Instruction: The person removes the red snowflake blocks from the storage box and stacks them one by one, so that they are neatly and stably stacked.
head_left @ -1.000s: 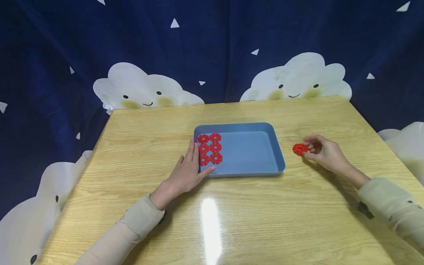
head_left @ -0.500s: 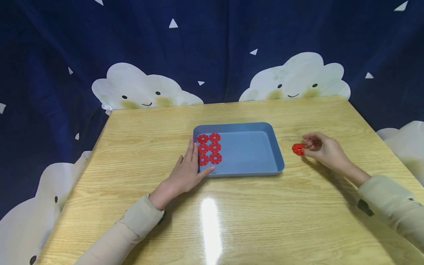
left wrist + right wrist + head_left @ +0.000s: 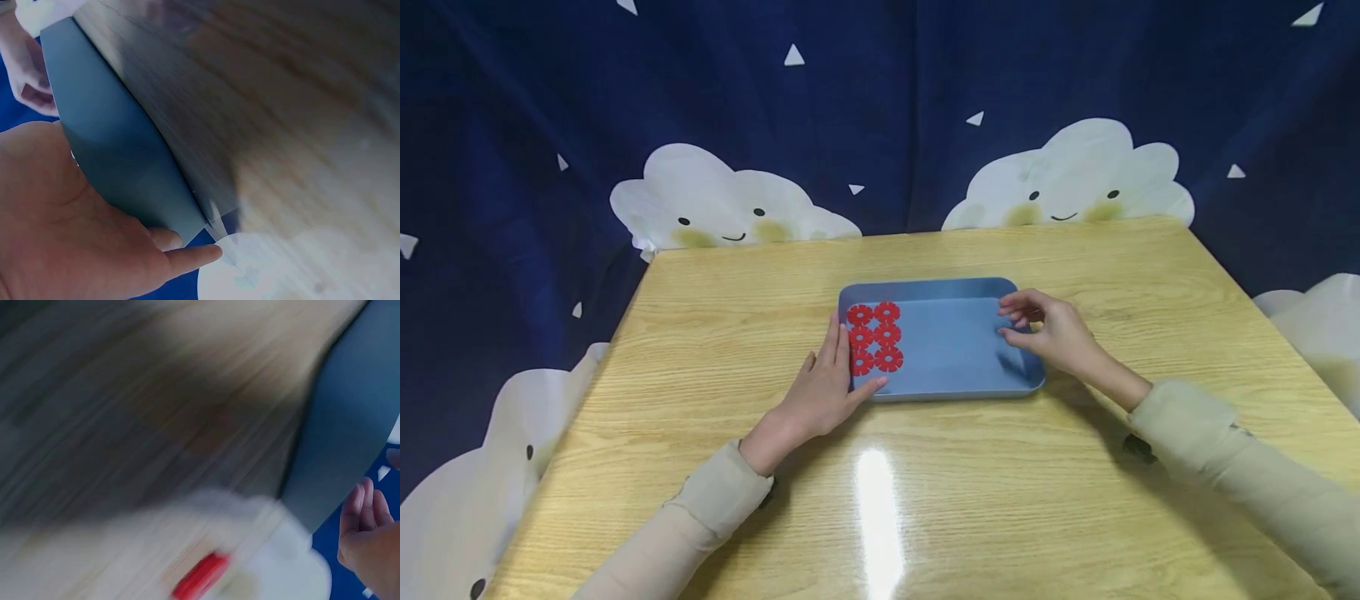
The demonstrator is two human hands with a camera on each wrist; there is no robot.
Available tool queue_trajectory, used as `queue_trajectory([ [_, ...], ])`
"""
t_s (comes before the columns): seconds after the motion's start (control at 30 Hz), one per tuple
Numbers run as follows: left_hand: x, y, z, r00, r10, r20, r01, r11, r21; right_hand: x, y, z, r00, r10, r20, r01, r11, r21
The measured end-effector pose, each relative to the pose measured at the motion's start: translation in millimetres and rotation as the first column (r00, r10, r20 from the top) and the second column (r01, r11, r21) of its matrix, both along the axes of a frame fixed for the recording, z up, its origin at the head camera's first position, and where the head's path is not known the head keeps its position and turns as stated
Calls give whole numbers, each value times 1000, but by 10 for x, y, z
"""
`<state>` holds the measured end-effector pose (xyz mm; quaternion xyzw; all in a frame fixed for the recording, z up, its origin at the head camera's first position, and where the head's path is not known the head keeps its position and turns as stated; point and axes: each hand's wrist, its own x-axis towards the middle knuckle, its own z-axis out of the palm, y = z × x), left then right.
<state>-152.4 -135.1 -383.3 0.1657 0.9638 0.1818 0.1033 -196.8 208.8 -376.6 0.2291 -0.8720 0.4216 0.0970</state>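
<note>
Six red discs [image 3: 888,340] occupy the tray [image 3: 955,346]; left hand [image 3: 817,393] touches it, fingers straight; right hand [image 3: 1058,336] hovers, fingers and thumb apart.

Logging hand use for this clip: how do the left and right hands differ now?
The left hand touches the left side of the blue tray; the right hand hangs over its right end. The left hand's fingers are mostly straight; the right hand's are curved, nothing visible between them and the thumb. Both show beige sleeves.
</note>
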Motion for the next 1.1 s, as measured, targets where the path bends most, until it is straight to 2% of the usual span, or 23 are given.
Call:
queue_trajectory([
  [0.17, -5, -6, -6, 1000, 6, 4, -6, 1000, -1, 16, -419, -20, 997, 78, 19, -78, 997, -8],
  [0.47, -7, 4, -10, 1000, 9, 13, -9, 1000, -12, 9, -1037, -155, 974, 171, 151, -176, 984, 18],
  [0.73, -11, 3, -11, 1000, 8, 15, -8, 1000, -12, -36, -1292, -188, 978, 148, 145, -167, 977, 132],
  [0.93, -13, 3, -2, 1000, 11, 17, -11, 1000, -14, -29, -1399, -209, 989, 117, 91, -134, 967, 218],
  [1.1, -17, 10, -9, 1000, 11, 21, -11, 1000, -11, -20, -1429, -234, 994, 85, 70, -100, 963, 250],
])
